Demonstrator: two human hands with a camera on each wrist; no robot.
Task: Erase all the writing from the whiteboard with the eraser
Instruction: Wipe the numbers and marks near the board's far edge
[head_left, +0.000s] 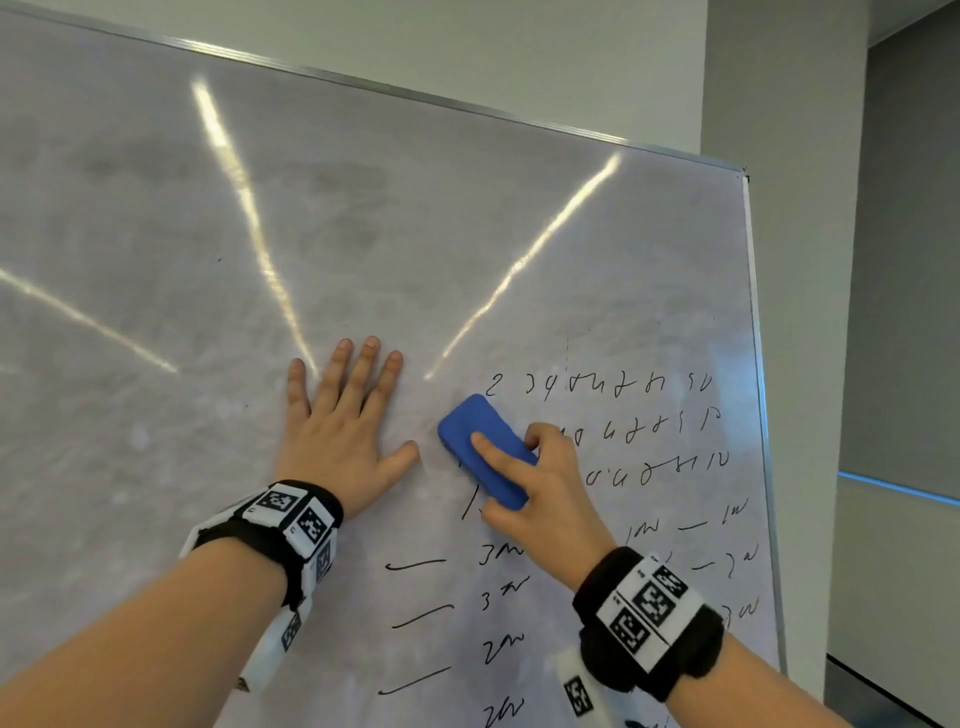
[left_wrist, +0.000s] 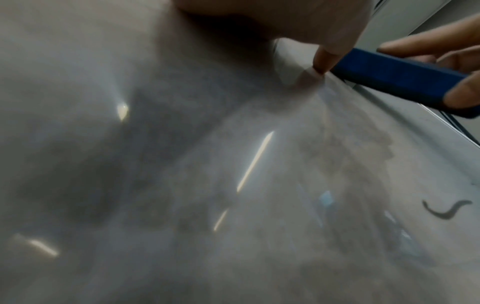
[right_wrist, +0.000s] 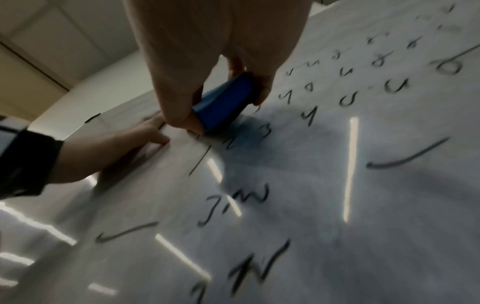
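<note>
A blue eraser (head_left: 478, 441) lies flat against the whiteboard (head_left: 363, 234), tilted from upper left to lower right. My right hand (head_left: 530, 478) grips it, index finger along its back and thumb at its lower end. Black handwriting (head_left: 613, 426) fills the board's lower right, in rows to the right of and below the eraser. My left hand (head_left: 348, 421) lies flat on the board with fingers spread, just left of the eraser. In the left wrist view the eraser (left_wrist: 397, 80) shows beyond my thumb. In the right wrist view the eraser (right_wrist: 223, 102) sits between my fingers above the writing (right_wrist: 233, 201).
The board's left and upper area is smeared grey with ceiling-light reflections (head_left: 244, 208). Its metal frame (head_left: 758, 364) runs down the right side, with a pale wall (head_left: 789, 156) behind it.
</note>
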